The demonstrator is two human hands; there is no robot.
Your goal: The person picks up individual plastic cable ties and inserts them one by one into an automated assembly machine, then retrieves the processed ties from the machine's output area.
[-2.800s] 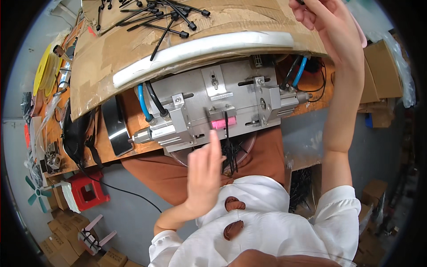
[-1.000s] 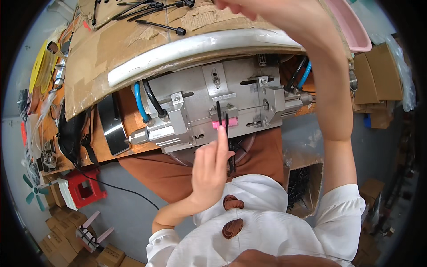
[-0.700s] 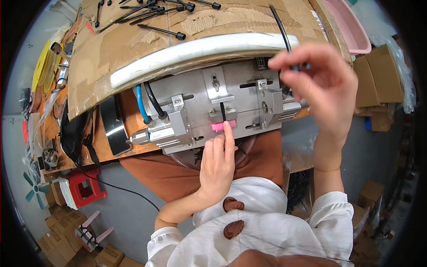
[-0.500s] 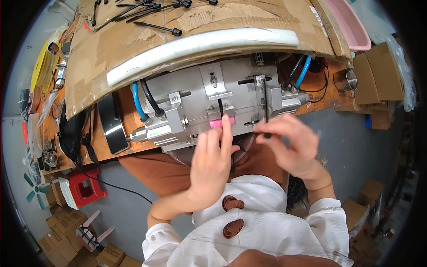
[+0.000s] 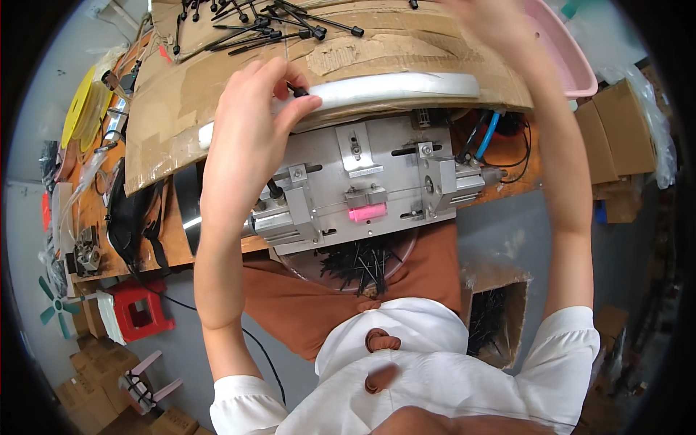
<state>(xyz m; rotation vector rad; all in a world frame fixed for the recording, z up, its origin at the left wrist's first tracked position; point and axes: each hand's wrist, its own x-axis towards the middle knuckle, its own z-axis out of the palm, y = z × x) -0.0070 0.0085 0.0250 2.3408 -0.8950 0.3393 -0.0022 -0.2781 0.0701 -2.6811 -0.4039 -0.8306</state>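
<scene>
My left hand (image 5: pixel 250 119) is over the front edge of the cardboard sheet (image 5: pixel 406 47). Its thumb and fingers pinch a slim black rod with a knobbed head (image 5: pixel 297 90), partly hidden by the fingers. At the upper right, my right hand (image 5: pixel 482 14) is smeared by motion and cut by the picture's top edge; its fingers cannot be made out. Below the hands lies a metal fixture plate (image 5: pixel 326 156) with a clamp block at each side. A pink piece (image 5: pixel 367 212) sits at the front of its middle block (image 5: pixel 366 194).
Several black knobbed rods (image 5: pixel 312 32) lie on the cardboard, behind a white padded strip (image 5: pixel 399 85). A round bowl of thin black sticks (image 5: pixel 359 264) rests on my lap. A blue hose (image 5: pixel 489 134) runs to the right clamp. A pink basin (image 5: pixel 558 51) stands at the right.
My left hand has left the pink piece and risen to the cardboard. My right hand has swung from the right clamp up to the top edge. The black rod in the fixture's middle is gone.
</scene>
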